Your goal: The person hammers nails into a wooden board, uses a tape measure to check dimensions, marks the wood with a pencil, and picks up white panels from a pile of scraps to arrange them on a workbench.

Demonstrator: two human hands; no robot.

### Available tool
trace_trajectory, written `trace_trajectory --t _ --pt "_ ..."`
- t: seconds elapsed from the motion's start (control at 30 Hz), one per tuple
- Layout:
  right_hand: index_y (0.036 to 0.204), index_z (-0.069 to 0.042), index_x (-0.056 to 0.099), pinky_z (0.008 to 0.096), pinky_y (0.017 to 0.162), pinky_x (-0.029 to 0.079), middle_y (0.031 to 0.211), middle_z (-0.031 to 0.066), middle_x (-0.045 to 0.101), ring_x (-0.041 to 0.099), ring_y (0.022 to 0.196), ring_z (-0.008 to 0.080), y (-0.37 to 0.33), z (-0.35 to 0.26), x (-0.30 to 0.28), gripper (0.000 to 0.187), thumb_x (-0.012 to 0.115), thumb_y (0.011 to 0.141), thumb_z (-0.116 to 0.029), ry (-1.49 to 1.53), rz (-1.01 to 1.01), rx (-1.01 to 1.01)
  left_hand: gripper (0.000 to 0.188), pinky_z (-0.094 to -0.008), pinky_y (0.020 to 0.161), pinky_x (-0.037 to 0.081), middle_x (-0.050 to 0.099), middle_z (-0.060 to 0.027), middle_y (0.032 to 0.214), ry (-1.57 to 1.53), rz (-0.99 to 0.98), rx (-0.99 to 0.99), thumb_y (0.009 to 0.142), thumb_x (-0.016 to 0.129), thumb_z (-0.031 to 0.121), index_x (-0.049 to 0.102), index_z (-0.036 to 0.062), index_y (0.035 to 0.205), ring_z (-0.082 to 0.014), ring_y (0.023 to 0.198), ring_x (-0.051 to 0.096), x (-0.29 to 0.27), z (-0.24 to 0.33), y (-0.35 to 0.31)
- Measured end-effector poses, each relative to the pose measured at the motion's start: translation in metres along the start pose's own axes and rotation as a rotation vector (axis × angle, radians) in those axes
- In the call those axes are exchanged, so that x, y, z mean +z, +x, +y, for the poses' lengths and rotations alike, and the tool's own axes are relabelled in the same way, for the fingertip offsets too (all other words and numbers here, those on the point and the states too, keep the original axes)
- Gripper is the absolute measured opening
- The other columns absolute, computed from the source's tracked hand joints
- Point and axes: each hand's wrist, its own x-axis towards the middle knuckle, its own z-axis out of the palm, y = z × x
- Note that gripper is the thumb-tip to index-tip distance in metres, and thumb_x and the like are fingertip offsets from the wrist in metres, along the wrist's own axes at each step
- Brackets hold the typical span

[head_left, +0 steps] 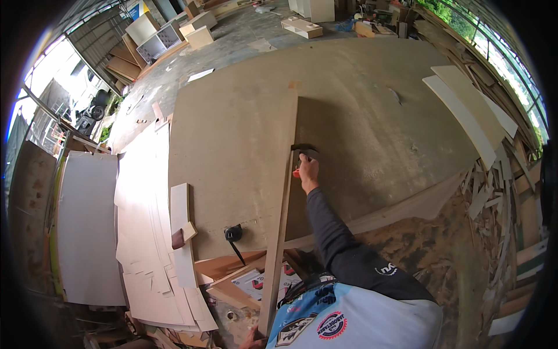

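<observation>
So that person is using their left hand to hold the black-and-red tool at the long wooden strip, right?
Not quite: the head view shows the right hand holding the black-and-red tool at the long wooden strip.

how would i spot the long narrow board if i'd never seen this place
Find the big brown sheet mid-view. The long narrow board runs over it from the person's body toward the far side, the right hand beside it. It is brown and far longer than the white strip at the sheet's left edge.
</observation>
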Motion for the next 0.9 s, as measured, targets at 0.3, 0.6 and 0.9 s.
trace_trajectory --t 0.3,0.6,0.9 --pt "0.074 -0.002 0.049 0.0312 0.046 0.046 0.064 0.0044 0.052 0.055 0.053 0.0145 -0.031 -0.035 0.028 0.029 0.058 0.091 -0.023 0.354 0.216 0.042 0.083 -0.0392 0.113 0.029 0.041 -0.025 0.141 0.012 0.054 0.063 0.071 0.07 0.018 0.033 -0.0047 0.142 -0.0348 0.133 0.038 0.005 -0.03 -0.001" --pt "0.074 -0.005 0.054 0.0302 0.042 0.041 0.063 0.0025 0.053 0.053 0.05 0.0128 -0.016 -0.031 0.034 0.028 0.057 0.09 -0.029 0.332 0.004 0.123 0.083 -0.0382 0.106 0.037 0.051 -0.0189 0.132 -0.308 0.089 0.024 0.068 0.074 0.016 0.036 -0.0042 0.14 -0.0292 0.122 0.048 -0.01 0.045 0.02" --pt "0.08 -0.009 0.058 0.0267 0.043 0.045 0.066 0.0017 0.059 0.06 0.058 0.0095 -0.044 -0.015 -0.068 0.026 0.064 0.086 -0.034 0.16 -0.338 0.27 0.082 -0.038 0.102 0.041 0.054 -0.0169 0.127 -0.45 0.162 0.122 0.068 0.074 0.012 0.037 -0.0038 0.139 -0.0273 0.117 0.051 -0.028 0.093 0.075"
